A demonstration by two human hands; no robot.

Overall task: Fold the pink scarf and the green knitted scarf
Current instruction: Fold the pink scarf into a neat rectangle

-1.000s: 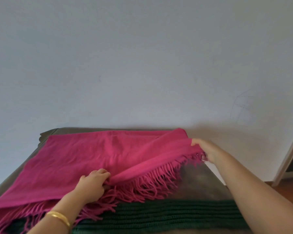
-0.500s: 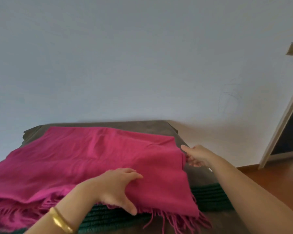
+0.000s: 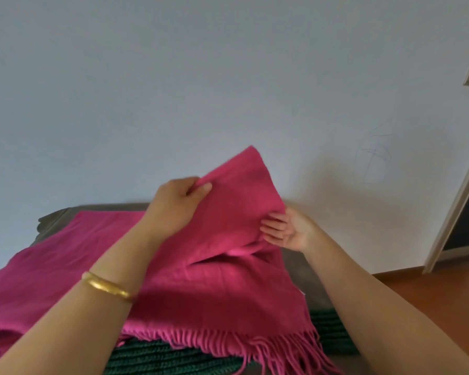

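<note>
While your left forearm reaches up from the lower left, your left hand [image 3: 178,205] is raised above the table, thumb and fingers pinched shut on a lifted corner of the pink scarf [image 3: 217,280]. A gold bangle [image 3: 107,286] circles that wrist. Your right hand [image 3: 286,230] sits lower, palm turned up, its fingers curled around the raised fold's right edge. Most of the scarf lies spread over the grey table [image 3: 299,263], fringe toward you. Beneath the fringe, the green knitted scarf [image 3: 157,357] lies flat along the near edge
</note>
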